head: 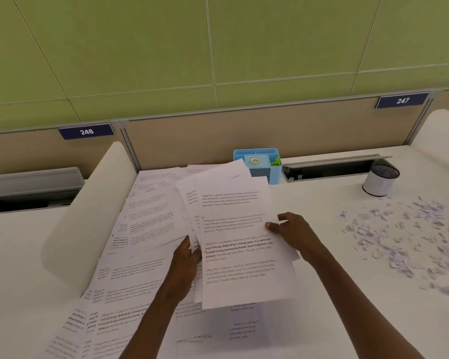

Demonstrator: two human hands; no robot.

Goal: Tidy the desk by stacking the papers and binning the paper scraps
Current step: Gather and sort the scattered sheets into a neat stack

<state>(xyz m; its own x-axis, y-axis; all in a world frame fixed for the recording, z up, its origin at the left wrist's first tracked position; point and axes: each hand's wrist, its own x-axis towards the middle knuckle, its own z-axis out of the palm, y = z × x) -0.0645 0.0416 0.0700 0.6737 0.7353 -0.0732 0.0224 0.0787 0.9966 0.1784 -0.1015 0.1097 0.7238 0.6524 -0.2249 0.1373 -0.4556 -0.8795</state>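
Observation:
I hold a bundle of printed papers (239,244) lifted over the white desk (335,294). My left hand (186,260) grips its left edge, thumb on top. My right hand (293,233) pinches its right edge with thumb and fingers. More printed sheets (140,242) lie fanned out and overlapping on the desk to the left and beneath the bundle. A scatter of small white paper scraps (405,237) covers the desk at the right. A small round white bin with a black mesh inside (379,182) stands at the back right, beyond the scraps.
A blue desk organiser (263,161) with a tape roll and green clips stands at the back behind the papers. A white curved divider (88,216) bounds the desk on the left, another at the far right. A cable tray slot (332,167) runs along the back panel.

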